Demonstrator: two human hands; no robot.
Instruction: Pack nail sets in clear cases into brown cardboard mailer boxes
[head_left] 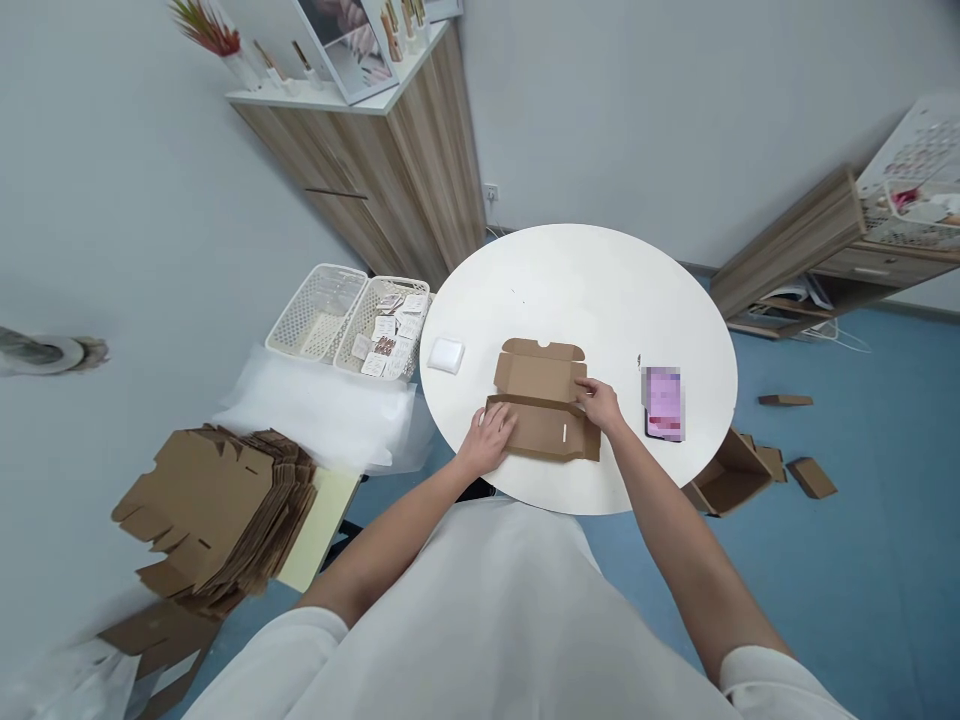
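A brown cardboard box (544, 378), partly folded, lies on the round white table (570, 270) with its notched lid panel spread away from me. Its low tray part is nearest my body. My left hand (489, 438) rests over the tray's left end, fingers spread a little. At the right end, by the fold between lid and tray, my right hand (598, 402) has its thumb and fingers closed on the cardboard edge. A small white packet (446, 355) lies to the left of the box. To the right lies a phone (664, 404) with a blurred screen.
Two white baskets (316, 312) stand left of the table, one with cards and packets. Below them are white plastic sheets (322, 405) and a stack of flat cardboard (217, 500). An open carton (731, 475) and small boxes (812, 477) are on the floor at right.
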